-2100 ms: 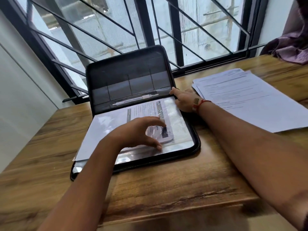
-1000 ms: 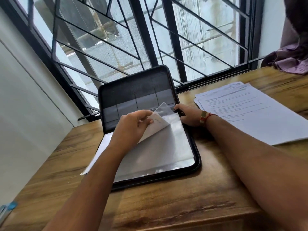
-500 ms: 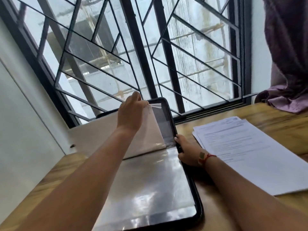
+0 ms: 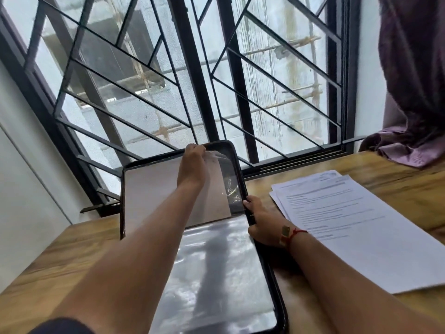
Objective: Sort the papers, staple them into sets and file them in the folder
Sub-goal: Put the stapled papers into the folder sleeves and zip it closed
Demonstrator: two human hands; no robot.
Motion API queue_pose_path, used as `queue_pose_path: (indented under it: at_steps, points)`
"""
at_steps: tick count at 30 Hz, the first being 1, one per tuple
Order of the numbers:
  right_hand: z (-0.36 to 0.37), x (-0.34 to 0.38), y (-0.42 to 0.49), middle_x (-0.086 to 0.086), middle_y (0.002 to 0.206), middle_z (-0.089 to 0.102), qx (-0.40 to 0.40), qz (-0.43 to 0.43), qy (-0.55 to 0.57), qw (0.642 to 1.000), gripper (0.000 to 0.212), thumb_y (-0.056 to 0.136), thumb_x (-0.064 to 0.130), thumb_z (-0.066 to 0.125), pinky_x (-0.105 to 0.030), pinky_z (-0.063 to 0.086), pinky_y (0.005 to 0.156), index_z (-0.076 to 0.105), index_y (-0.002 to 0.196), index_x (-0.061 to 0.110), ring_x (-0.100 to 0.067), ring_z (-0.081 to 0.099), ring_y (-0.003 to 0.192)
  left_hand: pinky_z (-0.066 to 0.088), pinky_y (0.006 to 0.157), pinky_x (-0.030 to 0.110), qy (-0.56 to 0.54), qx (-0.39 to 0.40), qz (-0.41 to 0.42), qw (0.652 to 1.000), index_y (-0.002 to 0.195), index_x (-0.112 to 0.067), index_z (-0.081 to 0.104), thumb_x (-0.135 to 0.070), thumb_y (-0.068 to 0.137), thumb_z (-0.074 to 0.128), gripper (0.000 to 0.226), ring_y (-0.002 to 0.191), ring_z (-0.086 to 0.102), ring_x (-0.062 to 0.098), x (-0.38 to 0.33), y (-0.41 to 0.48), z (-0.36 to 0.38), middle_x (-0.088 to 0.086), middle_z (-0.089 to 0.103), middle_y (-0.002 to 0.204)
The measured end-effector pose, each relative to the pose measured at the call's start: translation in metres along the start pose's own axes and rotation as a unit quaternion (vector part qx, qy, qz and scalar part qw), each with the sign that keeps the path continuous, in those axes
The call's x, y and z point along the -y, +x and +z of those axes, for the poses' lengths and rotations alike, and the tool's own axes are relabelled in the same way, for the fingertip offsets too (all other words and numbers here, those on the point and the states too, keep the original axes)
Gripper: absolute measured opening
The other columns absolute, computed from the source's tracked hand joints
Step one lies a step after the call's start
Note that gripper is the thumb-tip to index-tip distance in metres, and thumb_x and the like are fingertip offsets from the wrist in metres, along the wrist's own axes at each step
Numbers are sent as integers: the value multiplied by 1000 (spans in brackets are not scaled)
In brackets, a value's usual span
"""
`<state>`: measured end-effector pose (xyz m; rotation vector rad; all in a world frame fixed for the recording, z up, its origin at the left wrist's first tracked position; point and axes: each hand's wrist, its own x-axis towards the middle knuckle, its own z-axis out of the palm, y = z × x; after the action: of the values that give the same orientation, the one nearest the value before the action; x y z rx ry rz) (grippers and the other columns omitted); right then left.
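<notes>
A black zip-edged folder (image 4: pixel 280 307) lies open on a brown wooden worktop (image 4: pixel 60 256), its lid standing upright against a window with a black metal grille (image 4: pixel 204 92). The person's left hand (image 4: pixel 192 162) reaches to the top of the lid. Its fingers are curled and pinch the upper edge of a clear plastic sleeve holding a pale sheet (image 4: pixel 154 189), which stands upright against the lid. A second shiny clear plastic sleeve (image 4: pixel 216 273) lies flat in the folder's lower half, with the left forearm passing above it.

The right hand (image 4: pixel 262 222) rests at the folder's right edge by the hinge, fingers wrapped round the black rim. A red thread bracelet (image 4: pixel 292 235) circles that wrist. Just to the right of this hand, a loose stack of white printed papers (image 4: pixel 361 225) lies flat on the worktop, beside the folder and outside it. A purple curtain (image 4: pixel 414 80) hangs at the far right, its hem bunched on the worktop's far corner.
</notes>
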<state>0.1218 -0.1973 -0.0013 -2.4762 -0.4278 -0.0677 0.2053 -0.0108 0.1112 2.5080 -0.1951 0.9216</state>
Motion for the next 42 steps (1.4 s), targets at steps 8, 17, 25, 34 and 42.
queue_pose_path:
  at_steps: [8,17,25,34,42]
  points:
    - [-1,1,0,-4,148,49,-3,7,-46,999,80,83,14,54,-41,34,111,15,153,13,-33,50,128,36,116,44,66,64,151,984,149,-6,38,-14,84,76,76,138,36,34,10,-59,14,17,36,151]
    - [2,-2,5,-13,136,57,-3,21,-56,998,83,79,19,56,-43,40,106,16,151,16,-36,53,122,38,100,41,243,149,143,948,144,-31,44,-43,94,60,54,136,37,24,19,-105,24,-2,40,150]
    - [0,0,3,-15,136,56,-10,8,-56,998,78,82,17,58,-41,38,107,20,150,16,-37,51,123,36,109,42,210,161,81,961,148,-25,38,-36,99,51,52,144,32,25,7,-120,24,1,34,157]
    - [3,0,3,-19,134,57,-9,9,-64,998,76,82,18,56,-43,37,107,21,150,14,-41,51,122,39,103,40,148,163,1,975,142,-23,46,-54,99,45,53,133,44,23,-3,-159,22,-1,50,143]
    - [-4,10,-1,-18,131,59,-24,6,-21,999,69,83,12,52,-43,45,102,30,148,19,-37,56,117,22,119,42,160,236,14,958,157,-25,25,-59,102,28,66,154,12,17,5,-163,25,-4,17,167]
